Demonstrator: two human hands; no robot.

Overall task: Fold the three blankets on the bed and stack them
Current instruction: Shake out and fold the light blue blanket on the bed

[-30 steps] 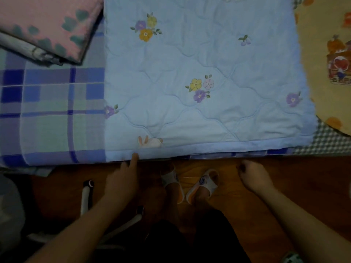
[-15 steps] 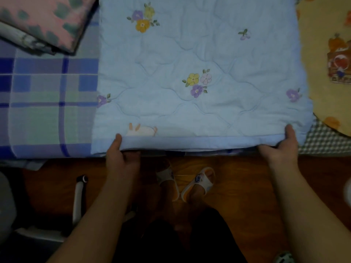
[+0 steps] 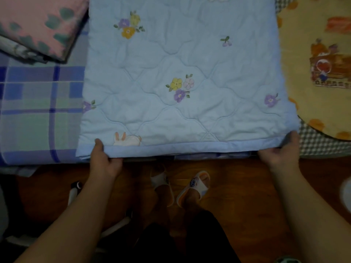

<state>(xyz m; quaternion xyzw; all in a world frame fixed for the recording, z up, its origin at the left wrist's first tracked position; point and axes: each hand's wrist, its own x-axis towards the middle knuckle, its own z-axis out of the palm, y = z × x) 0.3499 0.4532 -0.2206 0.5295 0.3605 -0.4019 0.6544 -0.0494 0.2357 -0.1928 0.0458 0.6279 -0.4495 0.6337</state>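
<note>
A light blue quilted blanket (image 3: 182, 59) with flower and rabbit prints lies folded on the bed, its near hem along the bed's edge. My left hand (image 3: 103, 160) grips that hem near its left corner, thumb on top. My right hand (image 3: 281, 150) grips the hem at the right corner, thumb on top too. A pink blanket (image 3: 38, 23) with green leaf shapes lies folded at the top left. A yellow-orange blanket (image 3: 319, 69) with a cartoon print lies spread at the right.
The bed carries a blue and green plaid sheet (image 3: 38, 114) at the left and a grey checked cloth (image 3: 319, 147) at the right. Below the bed is a brown wooden floor (image 3: 237, 186), my feet in white sandals (image 3: 193, 185) and a white chair base (image 3: 74, 194).
Both hands rose from below the bed's edge and took hold of the blue blanket's near hem, left near the left corner, right at the right corner.
</note>
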